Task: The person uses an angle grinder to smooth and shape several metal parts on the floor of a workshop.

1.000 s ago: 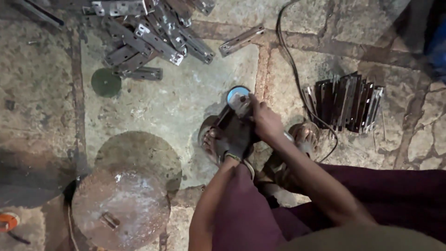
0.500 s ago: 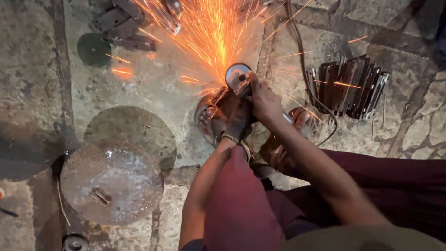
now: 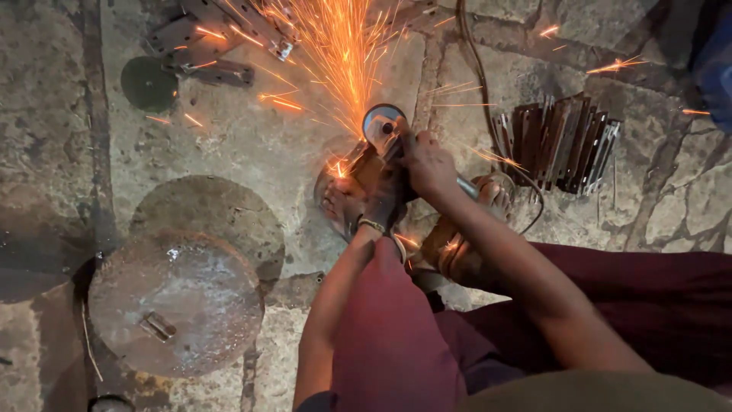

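A: Step? Grinding is happening now: right hand (image 3: 428, 164) is gripping the angle grinder (image 3: 385, 133), fingers wrapped round its body, disc throwing orange sparks (image 3: 335, 53) up the stone floor (image 3: 252, 145).

B: Left hand (image 3: 381, 206)?

A: Fingers are closing on the dark grinder body, near the sandalled foot (image 3: 343, 202); workpiece under the disc is hidden. Next likely needs steady pressure.

B: Surroundings?

A: Flat steel brackets (image 3: 213, 46), a rusty stack of plates (image 3: 560, 141), a round pitted metal disc (image 3: 175, 301).

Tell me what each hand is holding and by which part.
Both hands hold an angle grinder: the right hand by its head just behind the disc, the left hand by its body further back.
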